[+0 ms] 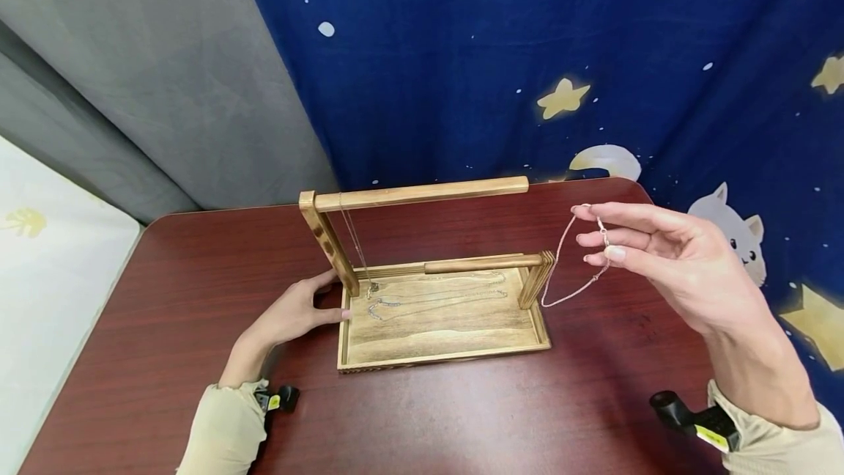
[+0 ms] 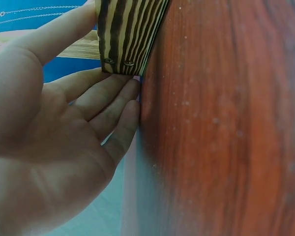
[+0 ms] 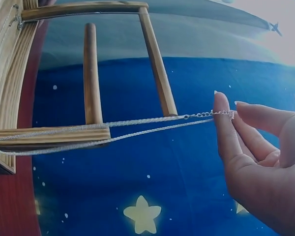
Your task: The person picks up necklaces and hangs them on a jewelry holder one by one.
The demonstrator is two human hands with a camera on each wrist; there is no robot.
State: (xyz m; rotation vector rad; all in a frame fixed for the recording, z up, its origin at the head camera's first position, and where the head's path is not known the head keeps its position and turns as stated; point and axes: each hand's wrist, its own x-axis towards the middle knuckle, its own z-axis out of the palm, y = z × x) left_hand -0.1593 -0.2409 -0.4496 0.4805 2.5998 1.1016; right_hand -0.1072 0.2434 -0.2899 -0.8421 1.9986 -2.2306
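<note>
My left hand (image 1: 297, 310) grips the left end of a wooden jewelry stand (image 1: 448, 337), its thumb on the tray rim. In the left wrist view, its fingers touch the striped end of the wood (image 2: 128, 37). To the right of the stand, my right hand (image 1: 692, 270) holds up a fine chain necklace (image 1: 571, 298), pinched between thumb and fingers. The chain dangles in a loop beside the stand's shorter post. Small extender links (image 3: 201, 115) show near the fingertips in the right wrist view.
Another necklace (image 1: 356, 242) hangs from the upper bar (image 1: 422, 195), near its left post. Thin chains (image 1: 455, 303), one with blue beads (image 1: 389, 304), lie in the tray. The lower bar (image 1: 484, 264) has a free left end. A reddish table (image 1: 422, 416) meets a blue curtain (image 1: 461, 79) behind.
</note>
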